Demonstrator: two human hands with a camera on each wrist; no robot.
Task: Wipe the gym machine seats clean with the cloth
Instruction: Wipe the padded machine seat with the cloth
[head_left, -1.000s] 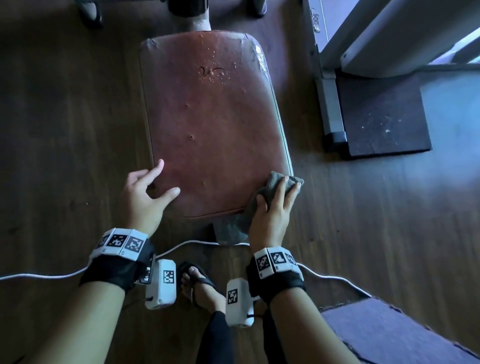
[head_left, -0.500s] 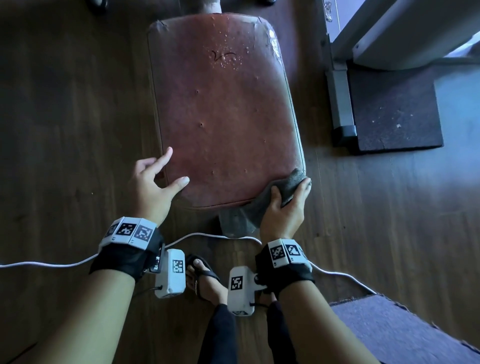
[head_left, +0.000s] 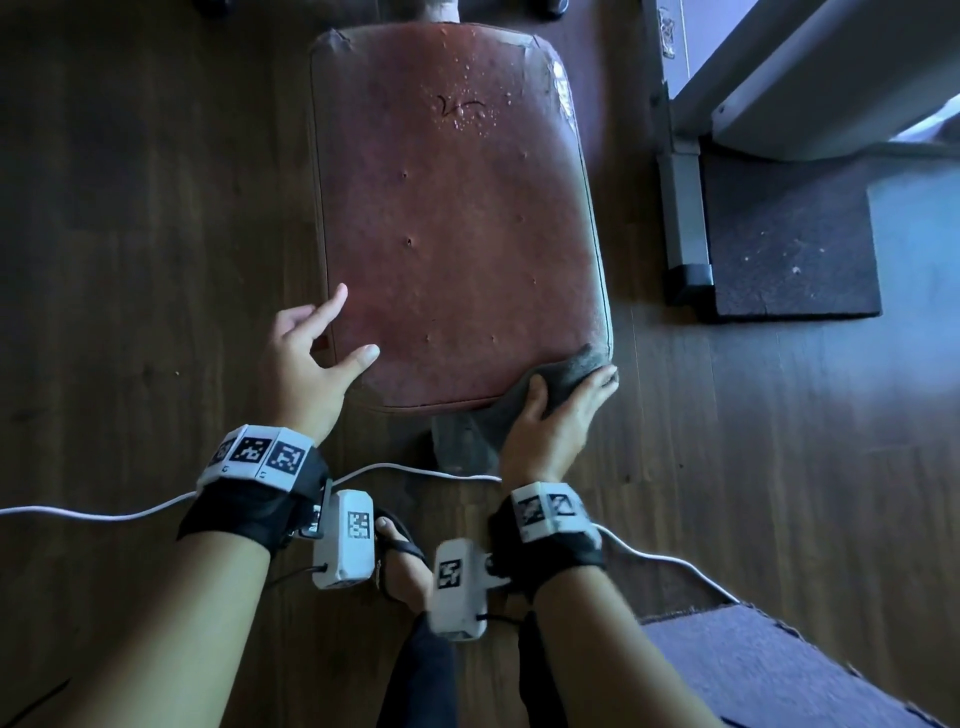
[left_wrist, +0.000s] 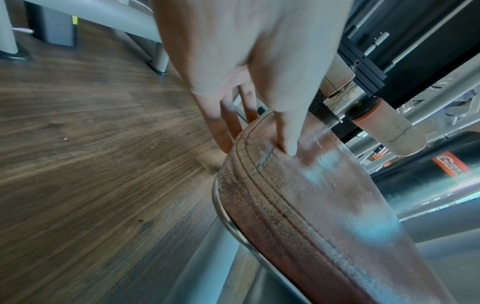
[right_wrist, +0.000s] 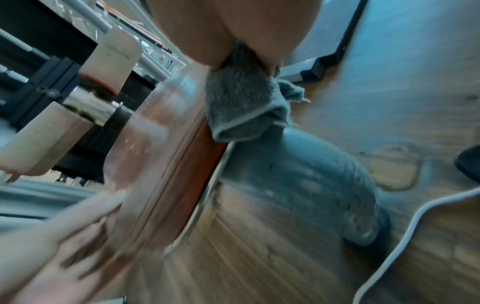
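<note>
Head view, looking down: a worn reddish-brown seat (head_left: 457, 218) stands over a dark wood floor (head_left: 145, 208). The right hand (head_left: 550, 421) holds a grey cloth (head_left: 566, 374) against the seat's near right corner, thumb on one side of the bunched cloth and fingers (head_left: 597, 382) curled over the other; the rest of the cloth hangs down over the near edge. The right wrist view confirms the hold: the cloth (right_wrist: 241, 107) is pinched between thumb and fingers and lies over the seat's (right_wrist: 166, 156) edge piping. The left hand (head_left: 306, 364) rests at the seat's near left corner, its fingers loosely spread and holding nothing, thumb on the top surface and index finger raised along the left edge. In the left wrist view the thumb tip of the left hand (left_wrist: 244, 53) presses the upholstery of the seat (left_wrist: 306, 205) just inside the stitched seam, while the other fingers (left_wrist: 226, 131) drop beside the seat's edge; whether they touch it is not clear. Small droplets or flakes speckle the far part of the seat. A white cable (head_left: 104, 512) crosses the floor near the wrists. A dark mat (head_left: 789, 249) lies to the right, well apart from the seat.
</note>
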